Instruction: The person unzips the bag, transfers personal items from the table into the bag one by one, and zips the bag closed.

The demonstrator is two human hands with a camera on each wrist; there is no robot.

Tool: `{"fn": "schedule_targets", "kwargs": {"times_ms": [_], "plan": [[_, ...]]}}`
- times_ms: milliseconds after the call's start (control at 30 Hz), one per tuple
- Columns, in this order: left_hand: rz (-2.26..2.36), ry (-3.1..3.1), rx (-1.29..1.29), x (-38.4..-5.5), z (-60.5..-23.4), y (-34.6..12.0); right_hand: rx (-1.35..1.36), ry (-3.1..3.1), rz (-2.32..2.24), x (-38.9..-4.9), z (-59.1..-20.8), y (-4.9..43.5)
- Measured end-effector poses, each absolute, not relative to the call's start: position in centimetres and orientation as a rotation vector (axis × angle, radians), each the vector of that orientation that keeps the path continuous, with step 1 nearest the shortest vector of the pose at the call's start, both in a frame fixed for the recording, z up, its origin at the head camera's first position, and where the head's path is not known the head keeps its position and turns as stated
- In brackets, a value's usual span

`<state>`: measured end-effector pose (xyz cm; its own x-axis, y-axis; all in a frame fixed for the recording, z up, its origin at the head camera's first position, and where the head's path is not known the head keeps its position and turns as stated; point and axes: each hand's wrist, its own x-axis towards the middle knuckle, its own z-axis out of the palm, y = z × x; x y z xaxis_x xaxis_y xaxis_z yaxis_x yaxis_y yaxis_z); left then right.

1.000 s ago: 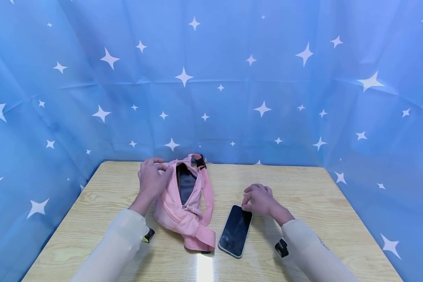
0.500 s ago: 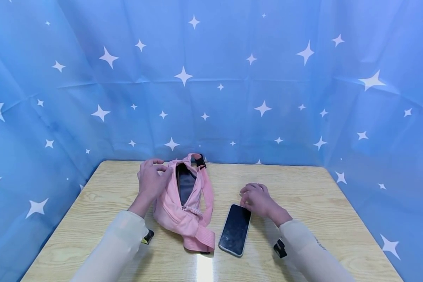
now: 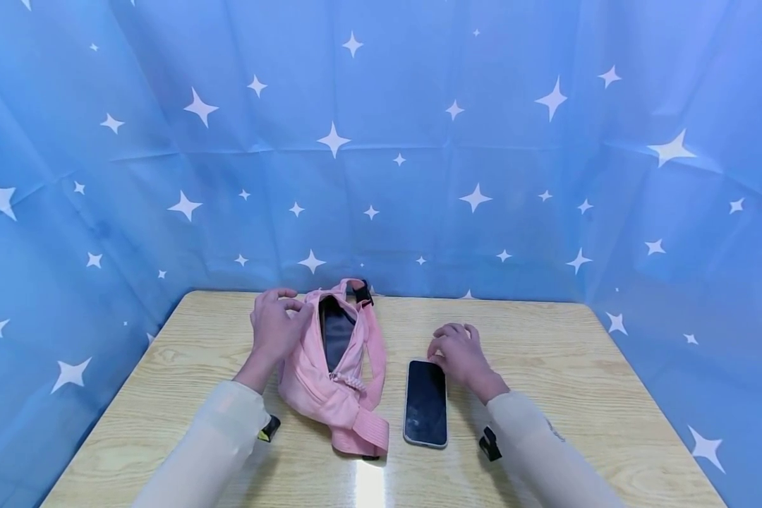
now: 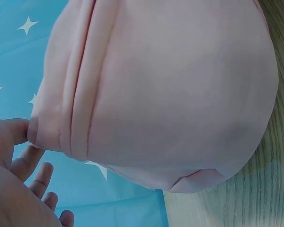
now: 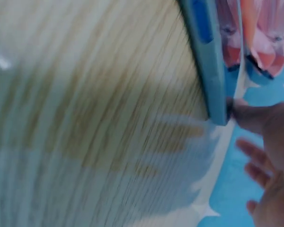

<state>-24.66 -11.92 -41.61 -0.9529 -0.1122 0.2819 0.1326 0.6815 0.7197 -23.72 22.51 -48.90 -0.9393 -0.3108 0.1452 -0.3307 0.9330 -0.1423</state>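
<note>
A person's left hand (image 3: 274, 326) pinches the upper edge of a soft pink fabric waist bag (image 3: 330, 367) near its far end, thumb and fingers curled on the cloth, apparently to keep the unzipped mouth propped apart so the dark lining shows. In the left wrist view the thumb presses the bag's seamed rim (image 4: 42, 132) while the other fingers hang loose behind it.

The right hand (image 3: 458, 351) rests at the far end of a flat black-screened smartphone with a pale blue edge (image 3: 426, 402). Its fingertips curl over the top edge; the right wrist view, blurred, shows one fingertip (image 5: 241, 113) against the phone's corner. This reads as a light hold on the end of the phone rather than a full grasp.

The phone lies face up on the light wood-grain table (image 3: 578, 374), just right of the bag and roughly parallel to it, the two close together but not clearly touching. The bag's ribbed pink strap (image 3: 365, 429) is folded at its near end.

A blue backdrop printed with white stars (image 3: 419, 141) encloses the table on three sides.
</note>
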Motion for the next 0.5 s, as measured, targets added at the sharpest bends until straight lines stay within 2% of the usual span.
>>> {"fn": "schedule_targets", "kwargs": {"times_ms": [200,367,500], "plan": [[-1.141,-2.592,-0.022,-24.6,-41.7,-12.0,0.202,-3.034,0.010,-21.7,-48.1,22.1],[-1.136,-2.586,-0.023,-24.7,-41.7,-12.0,0.171,-3.125,-0.033,-20.1,-48.0,20.8],[-1.140,-2.588,-0.019,-24.6,-41.7,-11.9,0.205,-3.149,0.176,-19.5,-48.6,19.7]]}}
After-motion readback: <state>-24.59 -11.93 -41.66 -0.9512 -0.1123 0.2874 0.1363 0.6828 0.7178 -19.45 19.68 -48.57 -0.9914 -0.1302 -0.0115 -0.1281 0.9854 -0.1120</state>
